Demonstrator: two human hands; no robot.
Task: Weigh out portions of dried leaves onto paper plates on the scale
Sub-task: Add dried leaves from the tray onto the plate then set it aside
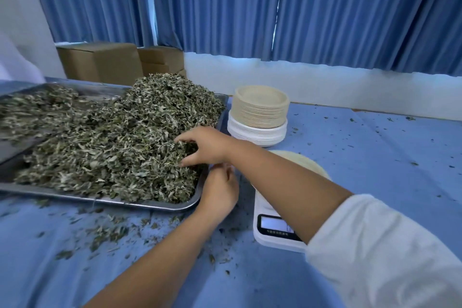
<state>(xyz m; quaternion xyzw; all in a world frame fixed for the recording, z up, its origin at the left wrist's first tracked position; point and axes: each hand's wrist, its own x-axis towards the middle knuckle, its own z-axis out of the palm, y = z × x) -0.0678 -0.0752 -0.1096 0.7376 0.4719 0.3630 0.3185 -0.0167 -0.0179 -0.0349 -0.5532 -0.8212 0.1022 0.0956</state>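
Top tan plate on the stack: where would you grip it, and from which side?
Pinch the top tan plate by its raised rim at the right edge, coming from the right: that side is open, while the leaf tray crowds its left.

Leaves point(105, 142) in tray point(140, 204); plate stack point(258, 115) right; scale point(272, 230) nearer.

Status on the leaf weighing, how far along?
Done: a paper plate sits on the scale, its visible part bare. In hand: the right hand digs into the dried leaves on the tray; the left hand is by the tray's corner. Left: load the plate and check the display. No filled plates in view; the plate stack stands behind the scale.
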